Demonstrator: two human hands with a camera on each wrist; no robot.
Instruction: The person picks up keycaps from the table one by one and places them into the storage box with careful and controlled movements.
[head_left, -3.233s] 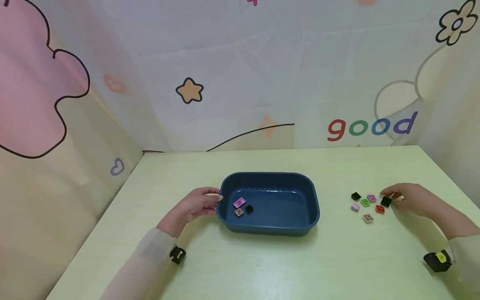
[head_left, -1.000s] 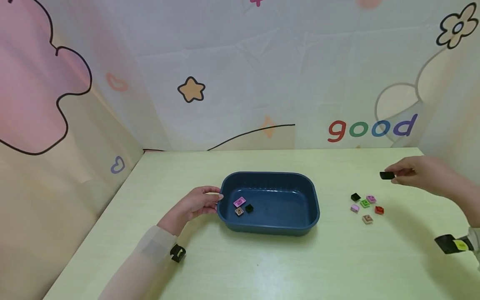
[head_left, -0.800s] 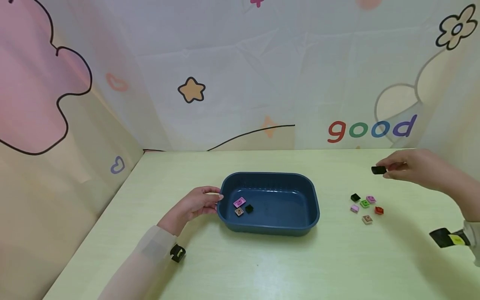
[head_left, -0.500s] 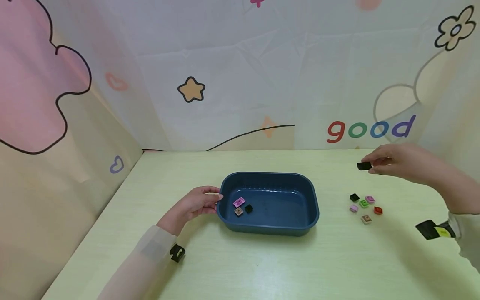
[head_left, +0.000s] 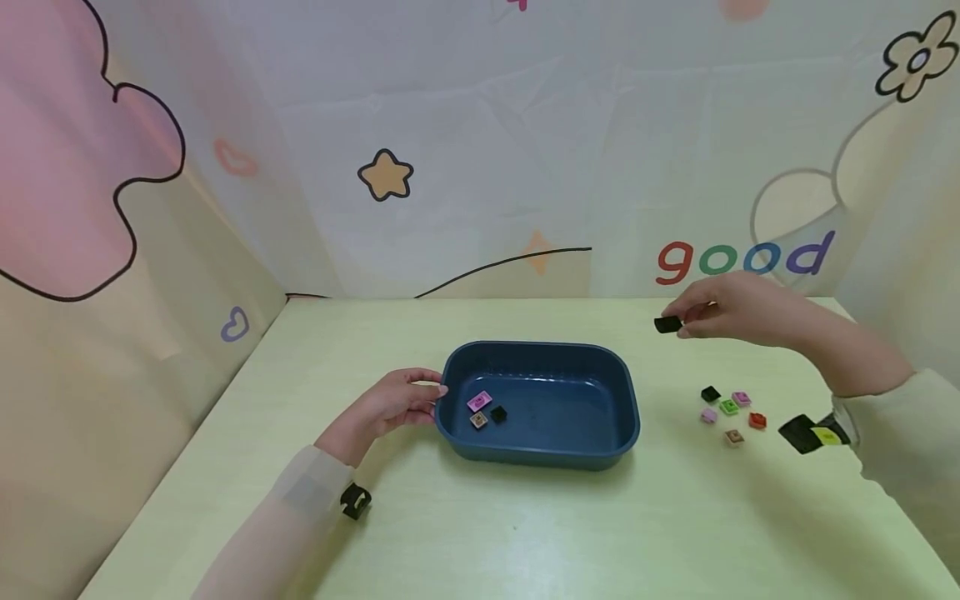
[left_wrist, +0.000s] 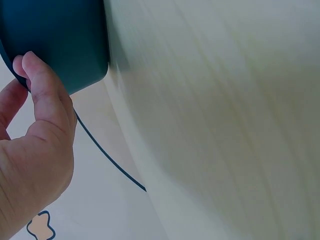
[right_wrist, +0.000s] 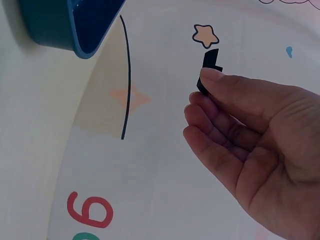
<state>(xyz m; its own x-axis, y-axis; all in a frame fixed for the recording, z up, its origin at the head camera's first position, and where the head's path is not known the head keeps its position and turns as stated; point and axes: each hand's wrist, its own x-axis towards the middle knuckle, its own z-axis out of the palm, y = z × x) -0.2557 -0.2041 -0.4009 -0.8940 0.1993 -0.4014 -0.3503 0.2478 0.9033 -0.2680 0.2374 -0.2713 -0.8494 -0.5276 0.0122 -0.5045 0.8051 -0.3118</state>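
In the head view, my right hand (head_left: pixel 731 310) pinches a small black block (head_left: pixel 667 324) between thumb and fingers, raised above the table to the right of a blue basin (head_left: pixel 540 460). The right wrist view shows the block's (right_wrist: pixel 211 57) stepped profile past the thumb tip. My left hand (head_left: pixel 390 408) holds the basin's left end at the rim; its fingers (left_wrist: pixel 45 95) lie against the wall in the left wrist view. Inside the basin, on the left, lie a pink block (head_left: pixel 479 402), a beige block (head_left: pixel 478 421) and a black block (head_left: pixel 498 414).
Right of the basin, several small blocks lie loosely grouped on the table: black (head_left: pixel 710 394), green (head_left: pixel 728 407), pink (head_left: pixel 741 398), lilac (head_left: pixel 708 415), red (head_left: pixel 757 421) and beige (head_left: pixel 733 437). A printed cloth (head_left: pixel 480 167) hangs behind the table.
My right hand has picked the black block off the table beside the others, raised it and carried it left toward the basin. My left hand and the basin stay put.
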